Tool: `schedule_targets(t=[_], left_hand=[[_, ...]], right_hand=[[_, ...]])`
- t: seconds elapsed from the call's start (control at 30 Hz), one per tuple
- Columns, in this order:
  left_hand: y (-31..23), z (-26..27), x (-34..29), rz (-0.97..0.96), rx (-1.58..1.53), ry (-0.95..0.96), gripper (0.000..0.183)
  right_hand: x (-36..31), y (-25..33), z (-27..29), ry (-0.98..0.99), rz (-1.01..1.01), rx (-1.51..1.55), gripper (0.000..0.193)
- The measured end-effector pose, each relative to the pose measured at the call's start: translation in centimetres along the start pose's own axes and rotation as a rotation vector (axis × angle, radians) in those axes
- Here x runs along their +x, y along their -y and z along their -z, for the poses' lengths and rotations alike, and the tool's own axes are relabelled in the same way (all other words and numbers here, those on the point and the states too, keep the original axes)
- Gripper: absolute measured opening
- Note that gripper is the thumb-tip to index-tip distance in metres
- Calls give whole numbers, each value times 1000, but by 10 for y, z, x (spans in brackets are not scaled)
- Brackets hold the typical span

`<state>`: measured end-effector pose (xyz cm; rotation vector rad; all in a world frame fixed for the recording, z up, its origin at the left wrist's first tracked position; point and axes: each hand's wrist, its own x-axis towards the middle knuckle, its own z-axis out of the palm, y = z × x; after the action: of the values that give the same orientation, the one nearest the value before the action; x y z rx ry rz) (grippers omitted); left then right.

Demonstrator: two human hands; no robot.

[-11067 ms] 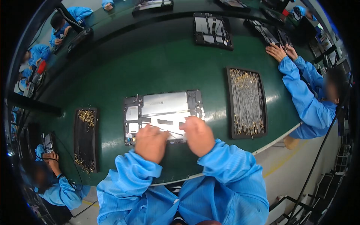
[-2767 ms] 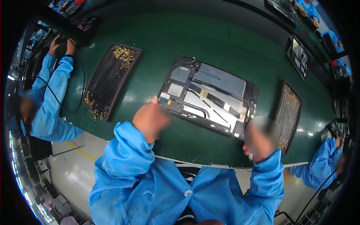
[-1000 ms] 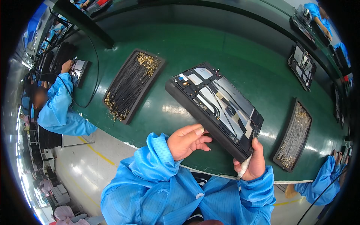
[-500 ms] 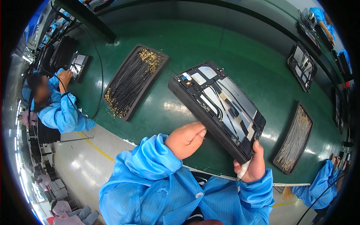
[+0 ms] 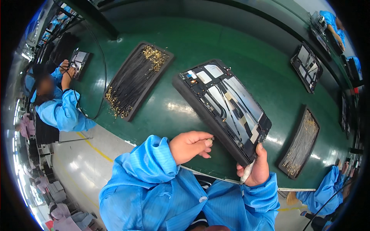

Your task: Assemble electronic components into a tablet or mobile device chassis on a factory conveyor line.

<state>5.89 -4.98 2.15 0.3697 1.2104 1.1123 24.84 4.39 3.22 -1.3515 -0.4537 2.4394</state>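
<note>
Noted opened tablet [image 5: 232, 104] tilted over green counter [image 5: 189, 40], centre, clamped at near right corner in right grip [image 5: 258, 167]. Left grip [image 5: 189, 147] beside near left edge; cannot tell if apart or together. Logged black-cable tray [image 5: 152, 89] left, grey-cable tray [image 5: 292, 139] right.

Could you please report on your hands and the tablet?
Right hand gripping opened tablet by near corner. Left hand half-curled beside it. Cable trays apart on either side.

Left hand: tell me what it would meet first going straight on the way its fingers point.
Heading rightward, the left hand would likely first meet the near long side of the dark tray under the opened tablet, though it might pass beneath; depth is unclear.
</note>
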Motion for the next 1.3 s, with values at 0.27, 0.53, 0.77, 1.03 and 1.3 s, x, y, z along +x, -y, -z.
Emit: schedule_targets(t=[0.27, 0.53, 0.77, 1.03, 1.3], left_hand=[[3, 15, -10, 42, -431, -24, 22], [-4, 20, -10, 108, -623, -142, 30], [-3, 25, -6, 101, -674, -151, 30], [-1, 28, -9, 60, -739, -70, 27], [6, 32, -2, 26, -726, -177, 20]], right_hand=[[5, -6, 7, 14, 41, 5, 44], [8, -12, 9, 5, 39, -50, 44], [10, -13, 10, -11, 61, -85, 44], [12, -15, 15, 6, 59, -123, 43], [11, -15, 13, -26, 86, -147, 43]])
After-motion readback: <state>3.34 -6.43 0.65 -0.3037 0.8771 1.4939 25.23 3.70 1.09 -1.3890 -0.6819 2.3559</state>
